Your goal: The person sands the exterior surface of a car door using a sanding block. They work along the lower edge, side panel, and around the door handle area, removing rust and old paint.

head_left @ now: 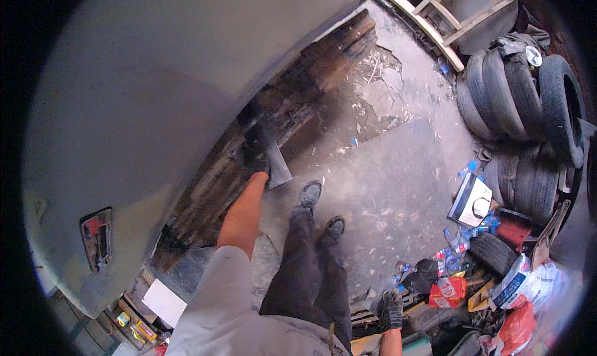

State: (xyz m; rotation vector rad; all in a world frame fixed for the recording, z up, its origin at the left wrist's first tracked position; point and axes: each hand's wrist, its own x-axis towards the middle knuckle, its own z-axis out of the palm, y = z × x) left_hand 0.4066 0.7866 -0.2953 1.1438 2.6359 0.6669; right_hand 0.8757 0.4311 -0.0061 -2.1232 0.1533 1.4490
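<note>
My left hand (258, 164), in a dark glove, reaches down to a narrow grey board (278, 166) standing out from a stained, dark wooden ledge (323, 57) along the lower edge of a large pale panel (137, 88). The glove is in shadow, so its fingers and grip are hidden. The panel has a recessed handle (96, 238) at lower left. My right hand (390, 309), also gloved, hangs beside my right leg near the litter, fingers loosely bent and apart, with nothing visible in them.
Stacked tyres (504, 94) stand at the right, below a wooden frame (460, 20). Plastic bottles, bags (519, 281), red packets (446, 290) and a white box (469, 200) pile up at lower right. A cracked slab (392, 169) covers the floor. A white sheet (163, 301) lies at lower left.
</note>
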